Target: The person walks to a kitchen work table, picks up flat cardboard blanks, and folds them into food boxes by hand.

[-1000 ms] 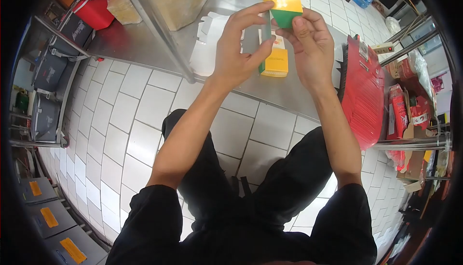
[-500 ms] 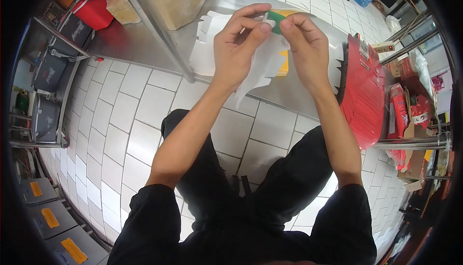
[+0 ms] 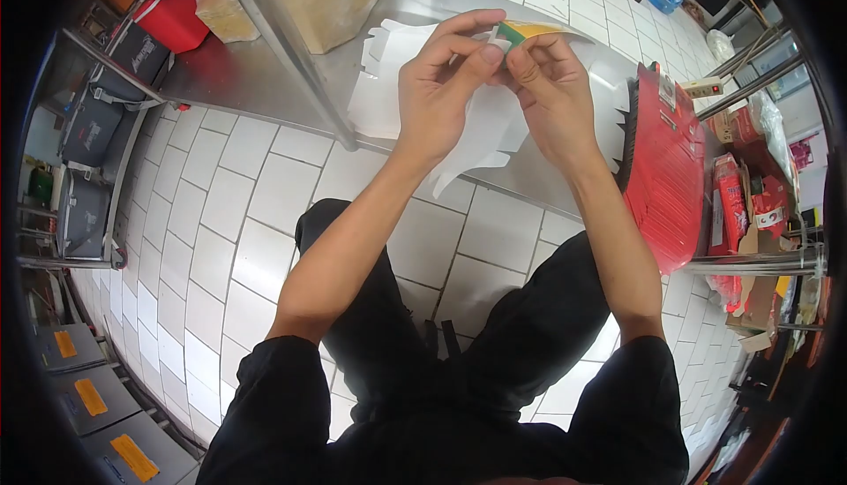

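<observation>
Between both hands is a sheet of thin printed card [image 3: 535, 30], yellow and green on one face. Thumb and fingers of my left hand [image 3: 441, 79] pinch its green edge, where a small white flap shows. My right hand [image 3: 553, 88] grips the same edge just beside it, fingers curled in. White die-cut card sheets with notched edges [image 3: 375, 101] lie beneath on the steel shelf; some white card [image 3: 481, 136] hangs past its front edge. Whether that hanging piece joins the held card, I cannot tell.
A steel post [image 3: 282, 52] rises left of my hands. Behind it stand a large plastic-wrapped block [image 3: 331, 0] and a red cooler box [image 3: 176, 8]. A red plastic-wrapped bundle [image 3: 662, 167] sits at the right, near a power strip [image 3: 703, 90].
The held card has turned, so more yellow and less green shows. My right hand has shifted slightly left and down, closer to my left hand.
</observation>
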Tool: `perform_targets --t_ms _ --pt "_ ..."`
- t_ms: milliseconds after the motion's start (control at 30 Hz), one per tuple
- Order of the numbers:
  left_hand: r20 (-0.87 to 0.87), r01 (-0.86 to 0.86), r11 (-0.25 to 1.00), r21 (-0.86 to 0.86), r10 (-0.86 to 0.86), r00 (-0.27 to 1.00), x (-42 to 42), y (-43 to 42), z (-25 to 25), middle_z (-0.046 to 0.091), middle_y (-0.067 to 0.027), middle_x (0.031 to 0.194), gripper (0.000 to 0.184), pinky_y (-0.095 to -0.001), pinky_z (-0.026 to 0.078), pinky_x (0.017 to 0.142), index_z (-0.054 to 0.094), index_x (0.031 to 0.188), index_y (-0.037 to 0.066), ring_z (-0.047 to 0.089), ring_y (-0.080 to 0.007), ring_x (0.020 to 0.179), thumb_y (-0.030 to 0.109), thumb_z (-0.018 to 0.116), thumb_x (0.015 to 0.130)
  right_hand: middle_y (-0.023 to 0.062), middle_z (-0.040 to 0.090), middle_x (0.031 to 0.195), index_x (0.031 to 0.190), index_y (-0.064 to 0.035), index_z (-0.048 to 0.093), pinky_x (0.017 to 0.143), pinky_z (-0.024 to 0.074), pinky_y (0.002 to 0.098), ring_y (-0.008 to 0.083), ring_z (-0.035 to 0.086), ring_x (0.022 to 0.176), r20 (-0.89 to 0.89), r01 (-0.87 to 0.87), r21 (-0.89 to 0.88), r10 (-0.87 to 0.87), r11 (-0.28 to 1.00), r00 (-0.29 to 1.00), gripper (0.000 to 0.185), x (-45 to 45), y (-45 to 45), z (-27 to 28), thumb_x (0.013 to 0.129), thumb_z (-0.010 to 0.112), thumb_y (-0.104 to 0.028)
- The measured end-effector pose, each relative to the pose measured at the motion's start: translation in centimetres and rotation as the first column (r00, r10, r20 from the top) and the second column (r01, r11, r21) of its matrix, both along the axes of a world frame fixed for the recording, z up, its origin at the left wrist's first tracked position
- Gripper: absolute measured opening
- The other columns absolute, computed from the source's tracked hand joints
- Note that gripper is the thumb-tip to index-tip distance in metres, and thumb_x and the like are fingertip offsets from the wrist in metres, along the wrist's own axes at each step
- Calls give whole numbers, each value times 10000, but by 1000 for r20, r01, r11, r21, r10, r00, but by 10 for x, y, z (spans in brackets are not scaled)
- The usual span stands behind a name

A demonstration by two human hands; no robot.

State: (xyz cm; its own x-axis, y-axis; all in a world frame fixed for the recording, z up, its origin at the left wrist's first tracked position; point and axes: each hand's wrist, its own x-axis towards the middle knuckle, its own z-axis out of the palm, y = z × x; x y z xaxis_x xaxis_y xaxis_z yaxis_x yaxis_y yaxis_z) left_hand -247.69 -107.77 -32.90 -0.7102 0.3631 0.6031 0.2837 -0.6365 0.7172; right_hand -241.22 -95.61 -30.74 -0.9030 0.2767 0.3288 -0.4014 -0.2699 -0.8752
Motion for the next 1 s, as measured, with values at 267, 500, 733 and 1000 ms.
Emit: perform_targets --t_ms 267,500,733,1000 --pt "-388 -222 951 -213 126 913 -10 -5 -1 597 -81 1204 115 -313 457 893 691 927 33 570 -180 1061 100 703 834 12 631 916 979 -44 619 787 476 270 108 598 872 -81 -74 -8 73 997 994 148 -1 23 -6 899 684 -150" --pt "-313 -209 963 -169 148 938 -7 -8 8 602 -60 1120 276 -324 425 928 681 1092 49 536 -159 1038 133 726 833 25 644 940 1040 -34 636 729 480 245 79 589 838 240 -139 123 107 983 965 158 7 7 -1 943 581 -146" --pt "-259 -222 941 -257 155 953 -17 -17 7 628 -4 1096 193 -326 389 930 753 1007 118 473 -195 1061 228 692 860 43 660 926 1096 1 644 738 477 243 97 602 816 274 -218 231 152 948 950 273 6 9 5 958 591 -228" --pt "-505 -643 765 -40 540 674 -13 -19 8 647 -74 1005 250 -290 438 804 723 935 13 557 -156 878 164 525 958 94 665 1000 1080 23 586 765 497 264 142 632 868 39 197 310 -219 930 975 212 -6 11 -1 940 620 -133"
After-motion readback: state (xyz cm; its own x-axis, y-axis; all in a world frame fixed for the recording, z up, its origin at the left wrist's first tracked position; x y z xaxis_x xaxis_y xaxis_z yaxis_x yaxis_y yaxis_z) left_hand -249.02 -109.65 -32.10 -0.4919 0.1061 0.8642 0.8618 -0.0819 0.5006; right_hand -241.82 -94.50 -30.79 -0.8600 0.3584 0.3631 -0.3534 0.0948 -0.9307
